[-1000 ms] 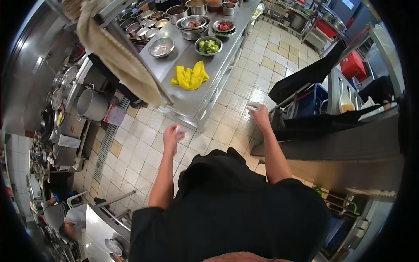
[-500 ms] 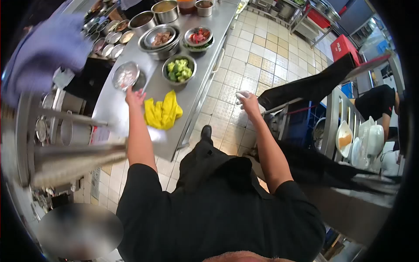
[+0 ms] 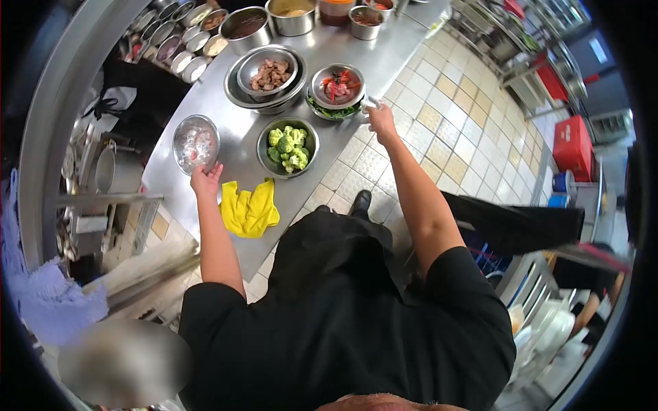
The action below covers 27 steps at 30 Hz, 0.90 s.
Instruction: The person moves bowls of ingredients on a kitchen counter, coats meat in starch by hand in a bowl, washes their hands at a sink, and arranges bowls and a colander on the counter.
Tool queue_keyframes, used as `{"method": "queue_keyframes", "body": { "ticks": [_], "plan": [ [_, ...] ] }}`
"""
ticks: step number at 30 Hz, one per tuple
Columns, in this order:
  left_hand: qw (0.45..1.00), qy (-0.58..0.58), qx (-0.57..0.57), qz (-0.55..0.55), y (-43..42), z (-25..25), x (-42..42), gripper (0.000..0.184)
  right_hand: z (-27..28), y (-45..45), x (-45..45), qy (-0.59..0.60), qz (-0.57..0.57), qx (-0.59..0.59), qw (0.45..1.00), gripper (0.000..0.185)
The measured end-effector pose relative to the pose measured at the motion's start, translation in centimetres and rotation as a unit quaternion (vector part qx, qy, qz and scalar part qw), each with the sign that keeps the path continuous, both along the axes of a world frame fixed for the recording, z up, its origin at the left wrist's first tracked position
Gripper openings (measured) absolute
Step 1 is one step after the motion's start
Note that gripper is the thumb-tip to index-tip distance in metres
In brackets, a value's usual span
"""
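Observation:
My left hand [image 3: 206, 179] grips the near rim of a metal bowl [image 3: 179, 145] with pale pinkish-white pieces in it. My right hand [image 3: 382, 122] is closed on a crumpled, whitish, see-through piece [image 3: 370, 104] that looks like plastic film. It is beside a metal bowl of red pepper strips and pinkish pieces [image 3: 338, 88], which rests on a bowl of green leaves [image 3: 332, 112]. I cannot tell whether the hand touches either. Between my hands stands a metal bowl of broccoli [image 3: 288, 146]. A yellow cloth [image 3: 249, 209] lies crumpled near my left forearm.
Stacked bowls with brown meat pieces [image 3: 271, 74] stand farther back on the steel table [image 3: 250, 130]. Behind are pots of sauce [image 3: 245, 29] and several small containers [image 3: 195, 42]. Tiled floor [image 3: 428, 113] runs along the right. A red box [image 3: 573, 147] stands beyond it.
My view has shifted forward along the table. The right hand has moved forward and left, from over the floor to beside the red pepper bowl. My left hand stays at its bowl.

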<state>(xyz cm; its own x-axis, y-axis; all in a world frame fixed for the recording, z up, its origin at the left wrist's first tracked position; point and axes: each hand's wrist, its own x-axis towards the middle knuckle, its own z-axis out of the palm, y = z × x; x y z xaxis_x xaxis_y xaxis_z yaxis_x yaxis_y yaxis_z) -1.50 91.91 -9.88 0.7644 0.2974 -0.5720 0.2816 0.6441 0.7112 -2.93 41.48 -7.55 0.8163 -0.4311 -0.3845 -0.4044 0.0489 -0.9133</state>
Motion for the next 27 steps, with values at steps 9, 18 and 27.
{"method": "queue_keyframes", "body": {
  "ticks": [9, 18, 27],
  "plan": [
    [0.995, 0.020, 0.061, 0.082, -6.6, 7.3, -13.2, 0.027, 1.2, -2.1, 5.2, -0.007, 0.104, -0.041, 0.994, 0.036],
    [0.990, 0.006, 0.092, 0.108, -15.5, 11.7, -15.0, 0.029, -0.5, -0.4, 1.4, -0.011, 0.198, -0.004, 0.980, 0.015],
    [0.979, 0.015, 0.020, 0.203, -21.4, 6.9, -19.7, 0.031, 0.9, 5.7, -0.5, -0.022, 0.272, 0.068, 0.960, 0.023]
  ]
}}
